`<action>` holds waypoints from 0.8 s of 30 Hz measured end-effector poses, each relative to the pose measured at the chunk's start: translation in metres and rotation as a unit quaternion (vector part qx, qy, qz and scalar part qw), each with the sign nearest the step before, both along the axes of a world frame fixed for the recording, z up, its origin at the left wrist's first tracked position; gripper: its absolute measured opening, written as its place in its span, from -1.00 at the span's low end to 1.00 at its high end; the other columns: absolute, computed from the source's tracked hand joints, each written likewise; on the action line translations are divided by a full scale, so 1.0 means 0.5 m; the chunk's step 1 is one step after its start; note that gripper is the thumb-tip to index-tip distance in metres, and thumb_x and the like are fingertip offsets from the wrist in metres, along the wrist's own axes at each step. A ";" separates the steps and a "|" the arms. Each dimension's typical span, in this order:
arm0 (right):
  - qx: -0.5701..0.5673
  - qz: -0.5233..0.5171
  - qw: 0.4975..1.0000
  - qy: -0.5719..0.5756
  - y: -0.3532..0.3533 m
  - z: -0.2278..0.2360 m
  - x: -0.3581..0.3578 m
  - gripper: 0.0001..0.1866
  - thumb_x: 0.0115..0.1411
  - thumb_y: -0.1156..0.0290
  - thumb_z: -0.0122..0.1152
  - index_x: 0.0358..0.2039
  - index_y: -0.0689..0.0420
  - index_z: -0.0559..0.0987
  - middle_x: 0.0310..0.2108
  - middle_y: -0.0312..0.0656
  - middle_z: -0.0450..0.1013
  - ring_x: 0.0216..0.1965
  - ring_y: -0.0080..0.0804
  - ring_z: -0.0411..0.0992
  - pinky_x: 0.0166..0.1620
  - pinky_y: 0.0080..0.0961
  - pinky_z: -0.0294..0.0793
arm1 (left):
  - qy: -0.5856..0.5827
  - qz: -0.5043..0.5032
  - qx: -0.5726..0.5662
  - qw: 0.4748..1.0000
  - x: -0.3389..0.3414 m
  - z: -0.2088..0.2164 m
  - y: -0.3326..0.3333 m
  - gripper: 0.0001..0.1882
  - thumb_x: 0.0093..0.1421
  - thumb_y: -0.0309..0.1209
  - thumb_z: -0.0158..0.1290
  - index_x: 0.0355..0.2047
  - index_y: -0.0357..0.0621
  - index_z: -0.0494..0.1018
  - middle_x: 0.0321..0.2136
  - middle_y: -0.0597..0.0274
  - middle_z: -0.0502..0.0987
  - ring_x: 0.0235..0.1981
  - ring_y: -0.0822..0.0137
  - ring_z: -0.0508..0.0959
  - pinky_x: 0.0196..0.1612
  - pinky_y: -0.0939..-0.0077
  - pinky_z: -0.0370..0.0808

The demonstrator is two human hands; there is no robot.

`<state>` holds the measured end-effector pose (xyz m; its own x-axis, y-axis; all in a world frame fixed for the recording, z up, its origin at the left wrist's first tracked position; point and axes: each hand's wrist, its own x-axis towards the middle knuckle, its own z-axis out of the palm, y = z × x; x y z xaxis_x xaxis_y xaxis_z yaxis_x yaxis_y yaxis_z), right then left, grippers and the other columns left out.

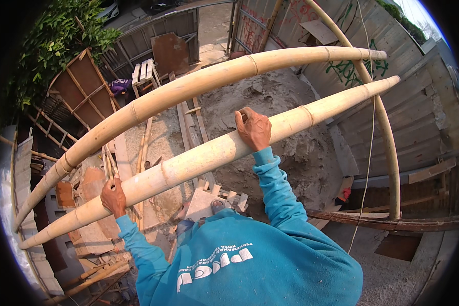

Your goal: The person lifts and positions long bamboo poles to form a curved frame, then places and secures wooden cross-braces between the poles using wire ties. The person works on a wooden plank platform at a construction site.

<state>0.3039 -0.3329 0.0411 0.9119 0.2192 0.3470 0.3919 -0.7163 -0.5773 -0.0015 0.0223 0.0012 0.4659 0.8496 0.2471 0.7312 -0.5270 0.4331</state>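
Bamboo pole (209, 155) lies across in front of your chest, running from low at your left up to the far right, w/ both your hands on it. Your left hand (113, 196) is closed round the thicker low end, fingers wrapped under, so that end's weight sits in your palm. Your right hand (252, 127) is further up the pole, palm over the top & fingers curled down the far side, prob. to steady it and stop it rolling. Hands are well apart, which spreads the load along such a long piece. Arms in teal sleeves (270, 178) are stretched out, holding the pole away from your body.

Just beyond, a second bamboo pole (188, 86) runs roughly parallel, above the first in view; no hand touches it. Can't tell what it rests on. A third, thinner pole (385, 127) stands more upright at the right, crossing behind both.

Below, loose planks (188, 120) & boards lie on a sand heap (270, 97). Far back: wooden frame panel (84, 89), grey fence (418, 102), green leaves (56, 35) top left.
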 end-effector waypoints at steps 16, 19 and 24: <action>0.015 -0.005 1.000 -0.026 0.000 -0.015 0.006 -0.72 0.23 0.14 0.23 -0.40 0.09 0.66 -0.51 -0.10 0.60 -0.47 -0.11 0.57 -0.32 -0.27 0.52 | 0.016 0.001 0.034 0.999 0.003 0.006 -0.007 -0.49 0.26 0.03 0.08 -0.55 -0.19 0.56 -0.53 0.00 0.57 -0.44 -0.04 0.54 -0.29 0.11 0.39; 0.009 -0.001 0.999 -0.030 -0.001 -0.016 0.007 -0.72 0.23 0.14 0.23 -0.39 0.10 0.67 -0.51 -0.10 0.61 -0.47 -0.12 0.59 -0.33 -0.28 0.54 | 0.011 0.003 0.036 0.999 0.000 -0.002 -0.004 -0.49 0.25 0.03 0.08 -0.55 -0.19 0.55 -0.52 0.00 0.58 -0.44 -0.04 0.54 -0.30 0.11 0.39; 0.003 -0.002 1.000 -0.018 -0.001 -0.010 0.006 -0.71 0.22 0.14 0.25 -0.37 0.11 0.69 -0.51 -0.10 0.62 -0.46 -0.13 0.60 -0.33 -0.28 0.57 | -0.001 0.001 0.033 0.999 0.001 -0.001 -0.005 -0.49 0.25 0.04 0.09 -0.54 -0.19 0.57 -0.51 0.00 0.58 -0.45 -0.04 0.54 -0.30 0.12 0.40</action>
<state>0.3069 -0.3333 0.0364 0.8995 0.2136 0.3812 0.4098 -0.7150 -0.5664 -0.0010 0.0196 0.0005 0.4636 0.8327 0.3028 0.7318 -0.5525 0.3990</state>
